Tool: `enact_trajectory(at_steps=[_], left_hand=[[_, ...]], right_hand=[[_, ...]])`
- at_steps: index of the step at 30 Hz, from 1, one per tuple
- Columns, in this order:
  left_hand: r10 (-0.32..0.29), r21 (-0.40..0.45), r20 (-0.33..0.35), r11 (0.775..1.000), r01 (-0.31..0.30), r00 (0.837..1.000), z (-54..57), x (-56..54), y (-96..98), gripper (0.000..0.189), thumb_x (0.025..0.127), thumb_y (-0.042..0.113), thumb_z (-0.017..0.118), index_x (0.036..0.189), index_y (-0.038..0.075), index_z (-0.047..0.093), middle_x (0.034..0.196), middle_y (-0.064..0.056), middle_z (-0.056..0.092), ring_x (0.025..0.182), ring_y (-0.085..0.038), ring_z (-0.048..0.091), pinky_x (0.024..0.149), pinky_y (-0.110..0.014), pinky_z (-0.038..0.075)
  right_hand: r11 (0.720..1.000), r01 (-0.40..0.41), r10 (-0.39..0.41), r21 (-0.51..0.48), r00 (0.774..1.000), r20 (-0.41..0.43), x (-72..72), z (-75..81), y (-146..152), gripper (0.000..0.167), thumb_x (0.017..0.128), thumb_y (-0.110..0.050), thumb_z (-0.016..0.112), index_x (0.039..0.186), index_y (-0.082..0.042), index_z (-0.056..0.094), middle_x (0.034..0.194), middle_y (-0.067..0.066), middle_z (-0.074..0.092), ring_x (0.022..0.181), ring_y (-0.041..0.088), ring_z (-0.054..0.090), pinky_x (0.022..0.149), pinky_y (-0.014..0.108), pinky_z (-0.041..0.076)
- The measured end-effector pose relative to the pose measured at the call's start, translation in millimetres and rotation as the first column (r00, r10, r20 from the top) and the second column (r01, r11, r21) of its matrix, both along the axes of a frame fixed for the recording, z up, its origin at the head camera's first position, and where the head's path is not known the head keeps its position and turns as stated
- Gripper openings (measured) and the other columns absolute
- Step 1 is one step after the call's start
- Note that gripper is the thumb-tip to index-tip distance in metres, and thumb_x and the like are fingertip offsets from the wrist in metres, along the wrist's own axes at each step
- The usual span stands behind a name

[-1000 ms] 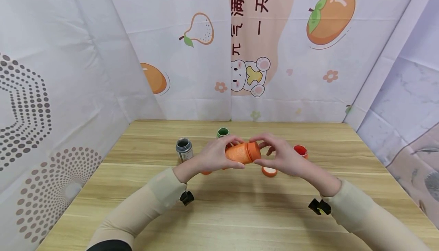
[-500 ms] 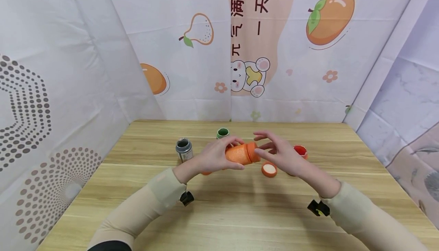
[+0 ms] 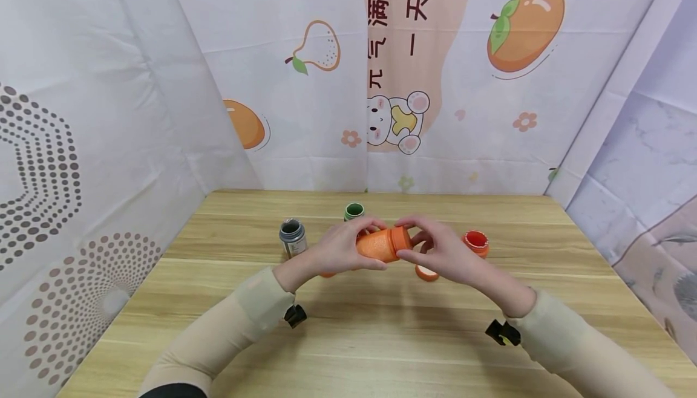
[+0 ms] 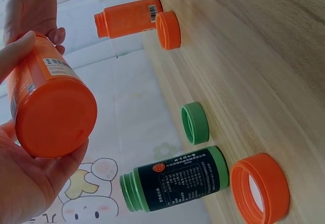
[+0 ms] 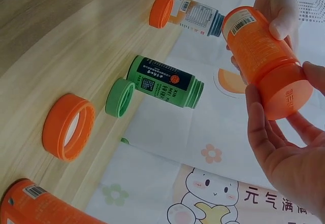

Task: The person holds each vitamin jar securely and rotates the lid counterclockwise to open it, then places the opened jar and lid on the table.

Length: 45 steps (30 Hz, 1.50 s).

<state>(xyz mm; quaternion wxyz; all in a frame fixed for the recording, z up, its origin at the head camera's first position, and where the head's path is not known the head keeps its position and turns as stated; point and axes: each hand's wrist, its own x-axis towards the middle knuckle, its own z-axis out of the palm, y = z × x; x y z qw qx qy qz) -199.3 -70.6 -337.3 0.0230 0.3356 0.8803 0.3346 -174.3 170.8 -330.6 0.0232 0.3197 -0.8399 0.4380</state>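
Held tilted above the table, an orange bottle (image 3: 376, 245) lies in the grip of my left hand (image 3: 339, 248), its base toward the palm. An orange lid (image 3: 402, 238) sits on its neck end, pointing right. The fingers and thumb of my right hand (image 3: 448, 251) pinch the rim of that lid. In the right wrist view the lid (image 5: 285, 93) shows its flat top with embossed characters. The left wrist view shows the bottle's round base (image 4: 56, 117) and a barcode label.
Open bottles stand behind the hands: a grey one (image 3: 293, 236), a green one (image 3: 354, 210) and another orange one (image 3: 477, 242). Loose lids lie near them: an orange lid with white liner (image 3: 427, 273), a green lid (image 5: 120, 98), and an orange lid (image 5: 161, 10) beside the grey bottle.
My right hand's fingers spread off the lid half a second ago and now close round it again. My left hand and the bottle stay nearly in place.
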Motion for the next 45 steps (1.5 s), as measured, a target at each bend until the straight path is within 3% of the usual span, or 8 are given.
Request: enact_trajectory(at_steps=[10, 15, 19, 23, 30, 35, 45], left_hand=[[0.001, 0.017, 0.012, 1.000, -0.001, 1.000, 0.0, 1.0, -2.8, 0.062, 0.074, 0.040, 0.085, 0.127, 0.023, 0.057, 0.113, 0.007, 0.062, 0.092, -0.009, 0.056, 0.077, -0.033, 0.047], [0.001, 0.007, 0.000, 1.000, -0.001, 1.000, -0.2, 1.4, -4.0, 0.062, 0.074, 0.041, 0.084, 0.128, 0.023, 0.057, 0.113, 0.007, 0.063, 0.091, -0.010, 0.057, 0.075, -0.033, 0.047], [0.000, 0.000, -0.009, 1.000, 0.000, 1.000, -2.0, 0.4, -5.0, 0.063, 0.074, 0.040, 0.084, 0.128, 0.022, 0.057, 0.112, 0.007, 0.063, 0.090, -0.009, 0.056, 0.074, -0.033, 0.047], [0.001, -0.021, -0.023, 1.000, -0.002, 1.000, -3.4, -0.1, -5.1, 0.061, 0.074, 0.042, 0.084, 0.126, 0.023, 0.057, 0.110, 0.008, 0.063, 0.089, -0.009, 0.056, 0.074, -0.033, 0.046], [-0.004, -0.039, -0.032, 0.999, 0.003, 0.999, -5.5, -0.1, -4.7, 0.061, 0.074, 0.046, 0.082, 0.125, 0.025, 0.057, 0.110, 0.009, 0.063, 0.089, -0.009, 0.055, 0.073, -0.032, 0.046], [0.001, -0.043, -0.027, 0.999, -0.002, 1.000, -5.3, -0.1, -4.1, 0.061, 0.074, 0.047, 0.082, 0.126, 0.025, 0.057, 0.111, 0.009, 0.063, 0.090, -0.009, 0.055, 0.074, -0.032, 0.046], [0.008, -0.029, -0.025, 1.000, -0.008, 1.000, -4.0, 0.3, -3.8, 0.062, 0.074, 0.046, 0.082, 0.126, 0.024, 0.058, 0.111, 0.009, 0.063, 0.090, -0.009, 0.056, 0.073, -0.032, 0.047]], right_hand=[[0.998, -0.068, 0.069, 0.011, 0.979, -0.193, -0.4, -4.6, 0.7, 0.059, 0.074, -0.002, 0.084, 0.126, -0.012, 0.058, 0.118, 0.002, 0.060, 0.096, 0.022, 0.065, 0.070, 0.031, 0.054], [0.997, -0.079, 0.080, 0.013, 0.985, -0.151, -0.3, -4.4, 1.7, 0.065, 0.075, -0.003, 0.083, 0.132, -0.008, 0.052, 0.125, 0.007, 0.057, 0.102, 0.027, 0.065, 0.078, 0.038, 0.055], [0.999, -0.029, 0.030, 0.020, 0.999, -0.042, 0.2, -1.7, 1.6, 0.068, 0.083, -0.012, 0.079, 0.141, -0.010, 0.043, 0.132, 0.011, 0.054, 0.105, 0.027, 0.065, 0.083, 0.044, 0.053], [0.999, 0.034, -0.036, 0.029, 0.996, 0.083, 0.5, 1.3, 0.6, 0.060, 0.091, -0.022, 0.071, 0.142, -0.014, 0.040, 0.133, 0.012, 0.052, 0.105, 0.028, 0.064, 0.081, 0.040, 0.054], [0.995, 0.052, -0.065, 0.087, 0.987, 0.146, 0.5, -1.5, -0.6, 0.049, 0.094, -0.029, 0.066, 0.134, -0.005, 0.052, 0.120, 0.013, 0.060, 0.088, 0.018, 0.068, 0.072, 0.031, 0.056], [0.994, 0.067, -0.080, 0.091, 0.986, 0.149, 1.5, -1.7, -1.8, 0.050, 0.092, -0.031, 0.068, 0.133, -0.005, 0.054, 0.113, 0.009, 0.062, 0.084, 0.016, 0.067, 0.071, 0.030, 0.055], [0.998, 0.015, -0.016, 0.055, 0.999, 0.034, 2.0, -1.2, -1.5, 0.047, 0.085, -0.017, 0.076, 0.127, -0.009, 0.056, 0.111, 0.005, 0.063, 0.088, 0.016, 0.066, 0.070, 0.035, 0.056]])
